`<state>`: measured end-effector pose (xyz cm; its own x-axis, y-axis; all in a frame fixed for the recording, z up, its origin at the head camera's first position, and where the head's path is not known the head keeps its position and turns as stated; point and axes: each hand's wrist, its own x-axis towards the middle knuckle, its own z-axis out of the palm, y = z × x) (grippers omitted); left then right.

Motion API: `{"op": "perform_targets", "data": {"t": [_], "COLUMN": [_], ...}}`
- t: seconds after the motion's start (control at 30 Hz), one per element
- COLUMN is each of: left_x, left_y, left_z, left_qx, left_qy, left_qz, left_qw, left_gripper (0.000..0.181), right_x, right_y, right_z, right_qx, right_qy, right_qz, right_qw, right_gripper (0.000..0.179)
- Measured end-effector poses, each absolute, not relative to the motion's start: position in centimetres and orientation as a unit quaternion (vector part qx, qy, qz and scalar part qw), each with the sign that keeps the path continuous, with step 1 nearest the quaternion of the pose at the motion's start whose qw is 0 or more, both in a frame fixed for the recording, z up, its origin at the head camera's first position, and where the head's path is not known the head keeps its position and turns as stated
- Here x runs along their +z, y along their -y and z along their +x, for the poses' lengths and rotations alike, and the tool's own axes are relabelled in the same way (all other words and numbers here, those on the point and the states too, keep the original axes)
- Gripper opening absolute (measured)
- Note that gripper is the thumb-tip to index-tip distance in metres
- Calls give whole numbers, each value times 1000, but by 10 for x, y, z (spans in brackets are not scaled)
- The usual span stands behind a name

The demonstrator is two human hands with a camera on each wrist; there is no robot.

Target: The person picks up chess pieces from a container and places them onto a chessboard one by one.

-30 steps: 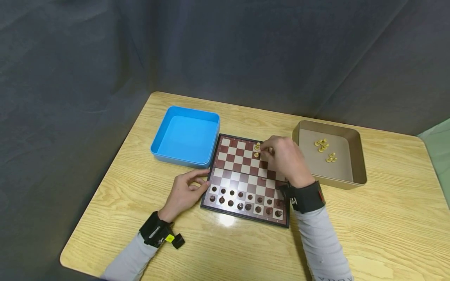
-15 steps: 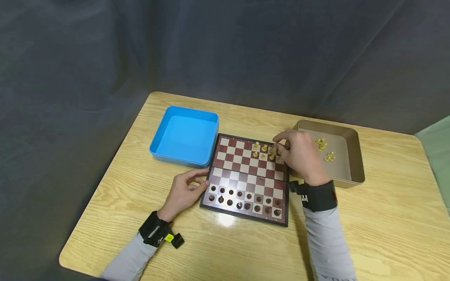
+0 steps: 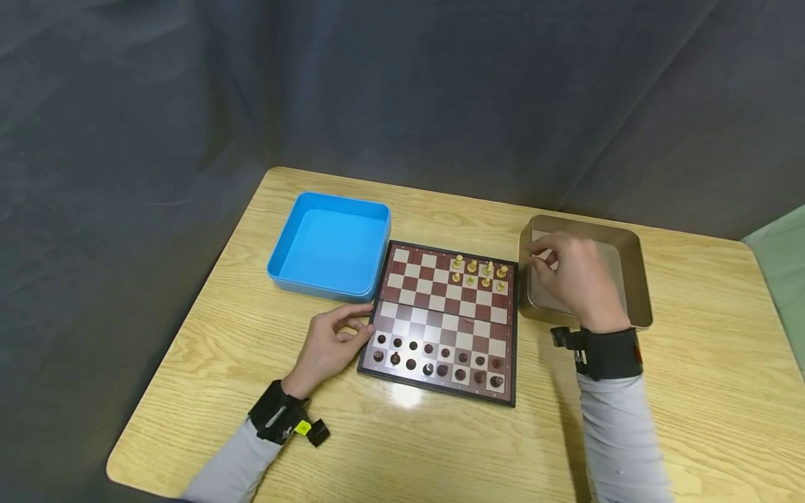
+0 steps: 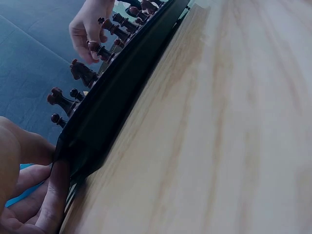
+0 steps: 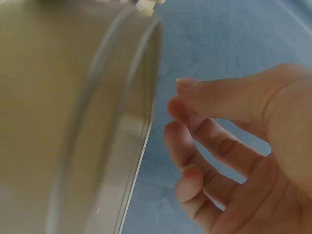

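The chessboard (image 3: 440, 314) lies on the table. Dark chess pieces (image 3: 429, 369) stand in two rows along its near side. Several cream chess pieces (image 3: 472, 266) stand at its far right corner. My left hand (image 3: 328, 347) holds the board's left edge with thumb and fingers; the left wrist view shows the fingers (image 4: 58, 190) against the board's dark side. Above the tan box (image 3: 636, 279) hovers my right hand (image 3: 575, 276). Its fingers are loosely bent, thumb near the index fingertip, with nothing seen between them in the right wrist view. That hand hides much of the box's inside.
A blue box (image 3: 333, 244) stands beyond the board's left corner, nothing visible inside. The wooden table (image 3: 402, 454) runs in front of the board and right of the tan box. Dark cloth (image 3: 402, 105) hangs behind the table.
My right hand has left the cream pieces at the board's far right corner and moved right, over the tan box. Those pieces now show uncovered. My left hand stays at the board's edge.
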<state>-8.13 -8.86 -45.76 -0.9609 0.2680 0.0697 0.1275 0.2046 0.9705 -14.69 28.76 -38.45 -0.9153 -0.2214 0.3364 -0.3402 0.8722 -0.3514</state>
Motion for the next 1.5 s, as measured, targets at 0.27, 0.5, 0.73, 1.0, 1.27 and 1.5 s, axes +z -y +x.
{"op": "perform_targets", "data": {"t": [0.27, 0.5, 0.73, 1.0, 1.27, 1.5], "left_x": [-460, -461, -459, -457, -458, -460], "left_y": [89, 88, 88, 88, 88, 88], "left_z": [-79, -79, -79, -79, -80, -82], "left_qx": [617, 617, 615, 617, 612, 608], "left_qy": [-775, -773, -776, -774, -777, -780], "left_qz": [128, 132, 132, 132, 137, 138], "left_qw": [59, 60, 58, 58, 51, 48], "left_gripper": [34, 34, 34, 34, 34, 34], "right_x": [-387, -394, -401, -410, -414, -412], "right_y": [-308, -327, -345, -350, -351, -351], "right_z": [-145, -143, -144, -146, -151, -152], "right_qx": [173, 188, 179, 179, 186, 196], "right_qy": [967, 974, 981, 981, 977, 975], "right_qz": [135, 105, 65, 61, 63, 60], "right_qw": [130, 68, 26, 38, 82, 86], "right_gripper": [21, 28, 34, 24, 21, 14]}}
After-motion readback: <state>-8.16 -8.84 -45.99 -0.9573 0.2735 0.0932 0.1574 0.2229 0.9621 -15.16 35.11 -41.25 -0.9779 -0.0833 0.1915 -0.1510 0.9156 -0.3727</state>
